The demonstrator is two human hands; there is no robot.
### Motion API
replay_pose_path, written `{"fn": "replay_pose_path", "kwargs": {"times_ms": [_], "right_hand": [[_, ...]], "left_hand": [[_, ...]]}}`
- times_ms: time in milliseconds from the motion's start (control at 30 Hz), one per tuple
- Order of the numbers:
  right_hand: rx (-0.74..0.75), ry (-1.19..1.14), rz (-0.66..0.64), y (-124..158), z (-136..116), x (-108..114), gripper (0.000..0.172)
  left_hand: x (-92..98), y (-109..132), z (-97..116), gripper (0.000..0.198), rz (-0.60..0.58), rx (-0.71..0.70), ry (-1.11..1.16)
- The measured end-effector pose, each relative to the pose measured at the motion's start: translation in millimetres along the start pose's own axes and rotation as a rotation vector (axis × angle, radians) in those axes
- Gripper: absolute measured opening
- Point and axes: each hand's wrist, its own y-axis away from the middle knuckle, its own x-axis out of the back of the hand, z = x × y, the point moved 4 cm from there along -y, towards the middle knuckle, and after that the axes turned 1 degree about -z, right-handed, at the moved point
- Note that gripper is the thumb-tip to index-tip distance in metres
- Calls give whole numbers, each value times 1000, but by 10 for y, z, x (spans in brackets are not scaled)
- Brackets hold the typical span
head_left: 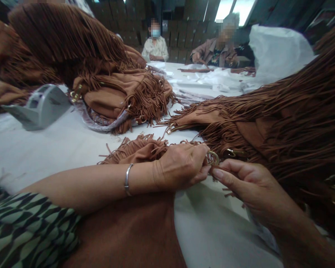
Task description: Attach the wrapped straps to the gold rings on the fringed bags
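My left hand (pixel 181 165), with a silver bangle on the wrist, is closed on part of a brown suede fringed bag (pixel 139 152); what lies inside the fist is hidden. A brass-coloured metal ring (pixel 213 158) pokes out at its fingertips. Against the lower edge of that ring, the thumb and fingers of my right hand (pixel 248 182) are pinched together. Some brown fringe shows just under the fingertips. Part of the bag is covered by my left hand and forearm.
Fringed brown bags are heaped at the left (pixel 108 89) and right (pixel 240 123) of the white table (pixel 80 149). A grey tape dispenser (pixel 41 106) stands at the left. White wrapping (pixel 279 52) lies farther back. Two people sit across the table.
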Motion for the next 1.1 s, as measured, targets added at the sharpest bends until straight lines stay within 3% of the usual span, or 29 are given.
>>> {"fn": "replay_pose_path", "kwargs": {"times_ms": [200,400,567,767,1100], "right_hand": [[98,286,69,23,-52,1,29],[218,681,292,99,-154,4,26],[239,709,300,118,-140,-24,25],[325,791,432,139,-120,-46,25],[324,726,401,143,-159,-23,22]], "left_hand": [[-5,-36,4,20,-6,-36,-51],[-7,-38,28,21,1,-69,-99],[-7,-27,35,20,57,-85,-127],[40,-48,51,18,128,-114,-174],[35,-52,83,15,92,-152,-268]]}}
